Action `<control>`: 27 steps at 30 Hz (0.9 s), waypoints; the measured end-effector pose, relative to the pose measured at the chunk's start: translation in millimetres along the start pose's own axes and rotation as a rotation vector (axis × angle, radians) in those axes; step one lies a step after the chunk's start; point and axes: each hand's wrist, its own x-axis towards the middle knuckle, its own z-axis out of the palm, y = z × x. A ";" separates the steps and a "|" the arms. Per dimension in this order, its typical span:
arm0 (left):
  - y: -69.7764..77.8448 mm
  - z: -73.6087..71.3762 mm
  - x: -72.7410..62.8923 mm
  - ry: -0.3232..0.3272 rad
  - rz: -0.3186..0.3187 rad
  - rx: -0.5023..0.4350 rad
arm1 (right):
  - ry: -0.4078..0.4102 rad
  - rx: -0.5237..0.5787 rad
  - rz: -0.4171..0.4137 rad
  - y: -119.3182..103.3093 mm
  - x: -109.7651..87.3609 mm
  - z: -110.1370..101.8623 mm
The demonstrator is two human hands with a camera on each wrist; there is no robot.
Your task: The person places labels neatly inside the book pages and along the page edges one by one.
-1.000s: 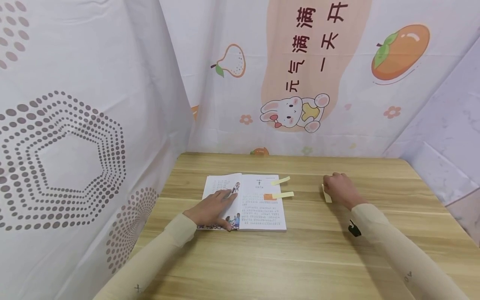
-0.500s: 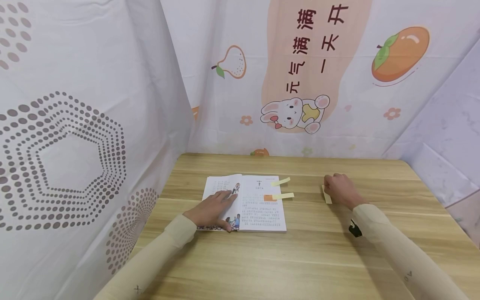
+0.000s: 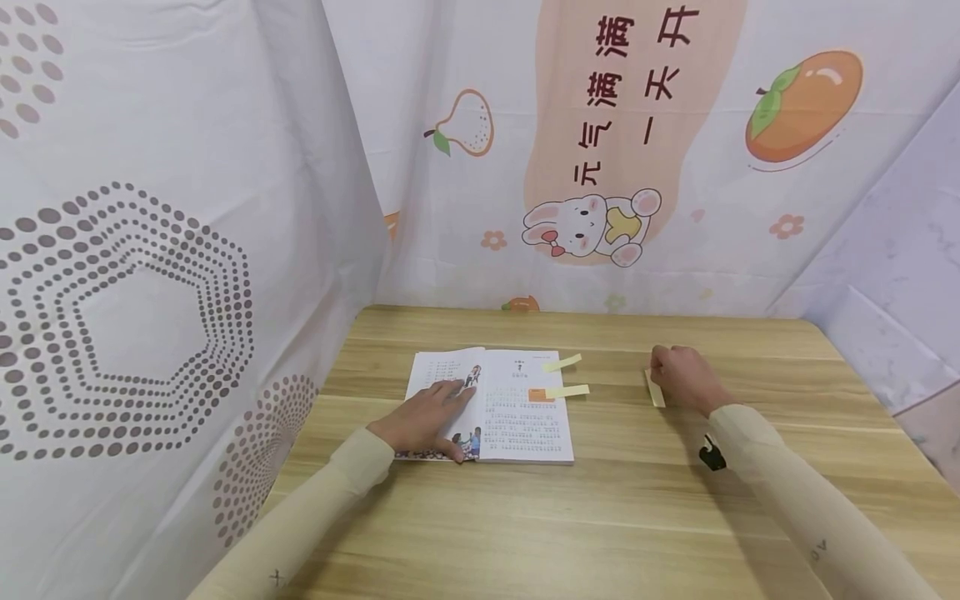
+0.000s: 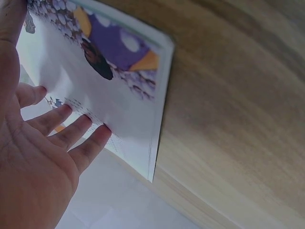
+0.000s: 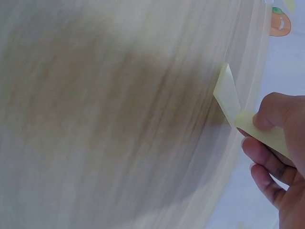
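Observation:
An open book (image 3: 526,425) with printed text and coloured pictures lies on the table. My left hand (image 3: 422,417) rests spread on its left page; in the left wrist view the fingers (image 4: 97,138) are fairly straight against the paper. Two pale yellow sticky strips (image 3: 567,390) stick out past the right page's edge. Farther right, my right hand (image 3: 686,379) pinches a yellow sticky note strip (image 5: 269,136) between thumb and fingers. Just beyond the fingertips, a yellow sticky note pad (image 5: 228,95) lies on the wood, touching or overlapping the strip; the join is unclear.
A small black object (image 3: 711,454) shows beside the right cuff. The wood-grain table (image 3: 525,533) ends at a printed curtain (image 3: 450,208) behind, and another patterned curtain (image 3: 285,208) hangs along the left.

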 end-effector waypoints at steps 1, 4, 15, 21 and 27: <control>-0.1 0.1 0.1 0.004 0.004 0.000 | -0.005 -0.003 0.004 0.3 0.5 0.0; -0.5 0.2 0.5 -0.007 -0.004 0.007 | -0.023 -0.016 0.011 0.5 2.3 0.2; 0.5 -2.5 0.7 -0.014 -0.006 0.002 | -0.032 -0.064 0.013 -0.3 6.6 1.7; 1.1 -2.7 0.1 -0.015 -0.004 -0.015 | -0.043 -0.009 0.085 2.8 5.8 2.7; -0.3 -1.3 0.1 -0.017 -0.006 -0.015 | 0.058 -0.061 0.015 2.0 4.1 5.4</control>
